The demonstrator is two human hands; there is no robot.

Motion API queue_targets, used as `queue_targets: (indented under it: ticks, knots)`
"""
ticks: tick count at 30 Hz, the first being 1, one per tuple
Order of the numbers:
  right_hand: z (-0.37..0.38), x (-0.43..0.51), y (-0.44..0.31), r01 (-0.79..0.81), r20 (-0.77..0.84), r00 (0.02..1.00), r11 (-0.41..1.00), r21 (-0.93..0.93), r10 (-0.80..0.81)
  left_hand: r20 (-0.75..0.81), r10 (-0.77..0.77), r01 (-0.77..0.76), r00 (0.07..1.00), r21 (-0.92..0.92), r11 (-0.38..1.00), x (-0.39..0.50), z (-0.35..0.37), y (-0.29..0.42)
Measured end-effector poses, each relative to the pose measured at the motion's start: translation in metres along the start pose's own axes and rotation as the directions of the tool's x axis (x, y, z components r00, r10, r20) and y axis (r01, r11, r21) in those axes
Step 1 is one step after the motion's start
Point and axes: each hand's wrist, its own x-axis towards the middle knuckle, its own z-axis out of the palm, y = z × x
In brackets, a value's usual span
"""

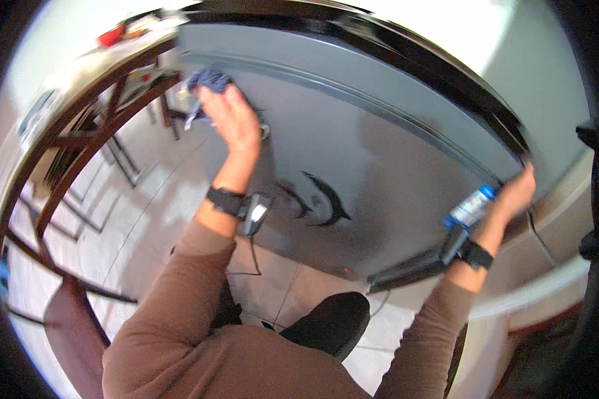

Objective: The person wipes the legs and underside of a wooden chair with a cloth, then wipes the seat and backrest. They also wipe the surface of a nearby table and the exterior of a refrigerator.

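My left hand (pixel 232 119) holds a crumpled blue cloth (pixel 208 82) by the upper left edge of a large grey panel (pixel 379 149), which bears dark curved shapes. On the far right, my right hand (pixel 514 197) is at the panel's right side, close to its dark top edge. A bottle or can with a blue cap and a pale label (pixel 469 207) lies along the palm side of my right hand; its fingers are blurred and partly hidden. Each wrist wears a black strap with a small device.
A table with a dark wooden frame (pixel 80 95) stands on the left, with a red thing (pixel 111 37) and other items on top. A dark red chair back (pixel 72 319) is at the lower left. Thin cables hang near both wrists. The floor is of pale tiles (pixel 145 224).
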Motion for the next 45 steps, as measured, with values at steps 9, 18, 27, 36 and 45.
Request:
queue_targets:
  ticks: [9,18,27,36,45]
  knots:
    - [-0.003,-0.023,-0.048,-0.38,0.236,0.924,0.669,0.639,0.3,0.495,0.619,-0.562,0.61,-0.28,0.778,-0.148,0.028,0.146]
    - [-0.017,-0.019,-0.048,-0.372,0.347,0.921,0.666,0.646,0.177,0.573,0.768,-0.533,0.287,-0.571,0.624,-0.213,0.073,0.258]
    - [-0.012,-0.01,-0.036,-0.271,0.276,0.951,0.811,0.519,0.141,0.308,0.912,-0.739,-0.272,-0.674,0.006,-0.228,0.064,0.2]
    - [-0.011,-0.005,-0.016,-0.258,0.248,0.957,0.824,0.504,0.148,0.566,0.824,-0.755,-0.037,-0.556,0.348,-0.111,0.001,0.109]
    - [-0.002,-0.011,-0.046,-0.4,0.173,0.91,0.688,0.605,0.377,0.47,0.46,-0.65,0.753,0.424,0.63,0.038,-0.076,-0.083]
